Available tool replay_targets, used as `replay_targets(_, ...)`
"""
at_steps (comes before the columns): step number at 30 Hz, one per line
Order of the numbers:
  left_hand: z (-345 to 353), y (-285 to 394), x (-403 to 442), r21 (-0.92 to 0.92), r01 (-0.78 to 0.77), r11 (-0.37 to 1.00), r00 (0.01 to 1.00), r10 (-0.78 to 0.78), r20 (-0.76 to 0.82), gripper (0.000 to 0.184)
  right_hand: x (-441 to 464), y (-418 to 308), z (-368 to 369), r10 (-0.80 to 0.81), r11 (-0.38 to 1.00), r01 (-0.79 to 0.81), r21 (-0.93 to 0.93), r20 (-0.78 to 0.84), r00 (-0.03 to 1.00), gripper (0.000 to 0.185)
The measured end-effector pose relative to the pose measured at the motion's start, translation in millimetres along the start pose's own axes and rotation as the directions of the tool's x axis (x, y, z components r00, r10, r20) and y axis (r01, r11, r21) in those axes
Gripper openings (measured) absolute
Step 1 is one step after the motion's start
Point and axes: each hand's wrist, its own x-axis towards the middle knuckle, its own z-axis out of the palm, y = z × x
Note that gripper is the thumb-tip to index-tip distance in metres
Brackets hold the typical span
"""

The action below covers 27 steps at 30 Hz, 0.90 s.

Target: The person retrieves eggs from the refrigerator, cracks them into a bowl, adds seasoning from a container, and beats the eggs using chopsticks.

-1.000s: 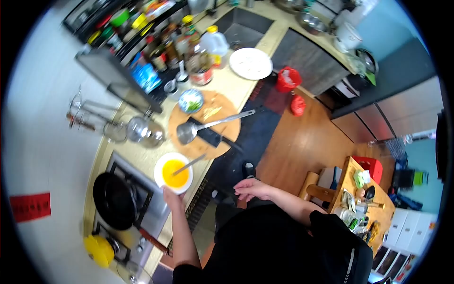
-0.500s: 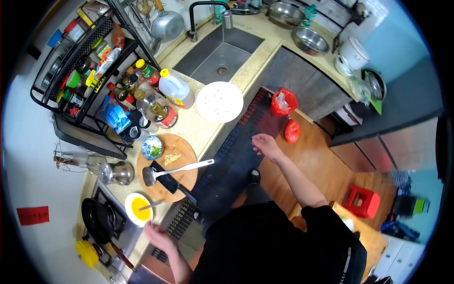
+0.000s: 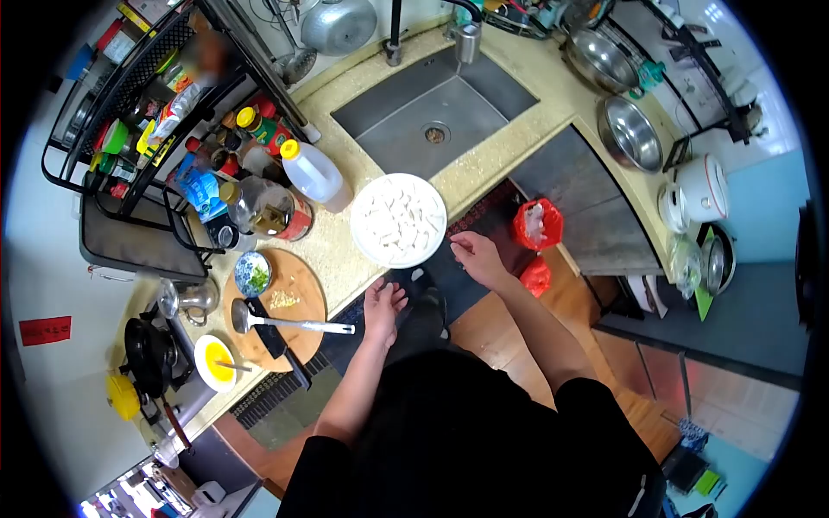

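Observation:
A round white plate [image 3: 358, 244] heaped with pale white chunks [image 3: 401, 220] stands at the counter's front edge. Just below it, my left hand [image 3: 384, 311] hovers with loosely bent fingers spread apart and nothing in them. My right hand [image 3: 479, 262] is close to the plate's right side, fingers half curled and empty, not visibly gripping the rim. To the left, a ladle [image 3: 294, 326] lies across a black-bladed knife [image 3: 275, 341] on the round wooden board [image 3: 302, 268]. Chopped yellowish bits [image 3: 283, 299] and a small patterned bowl [image 3: 243, 263] with green pieces share that board.
A bowl of yellow liquid [image 3: 212, 356] sits beside the stove, near a black pan [image 3: 148, 356]. Bottles, including a white jug [image 3: 315, 177], stand behind the plate. The sink [image 3: 432, 112] lies beyond. A red bin [image 3: 537, 226] is on the floor at right.
My view has shifted toward the sink and plate. My left hand has moved from beside the yellow-liquid bowl to below the plate, and my right hand has come closer to the plate.

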Motion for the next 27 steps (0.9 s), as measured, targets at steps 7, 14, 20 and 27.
replay_targets(7,29.9,-11.4,44.6,-0.112,-0.02,0.994,0.993,0.008,-0.115,0.048,89.5,-18.1,-18.0,-0.147,0.943,0.164,-0.288,0.079,0.986,0.02)
replay_targets(14,54.2,12.5,40.6,-0.262,0.0,0.965,0.999,-0.01,-0.034,0.049,137.0,-12.1,-3.6,-0.134,0.96,0.181,-0.214,0.214,0.968,0.028)
replay_targets(20,80.2,15.2,39.2,-0.137,-0.106,0.985,0.974,0.075,-0.212,0.055,177.1,-8.0,6.9,-0.23,0.904,0.337,-0.264,0.363,0.903,0.035)
replay_targets(27,98.8,10.4,34.1,-0.066,-0.201,0.977,0.922,0.166,-0.349,0.056,198.9,-27.3,-5.1,-0.082,0.919,0.282,-0.275,0.568,0.819,0.037)
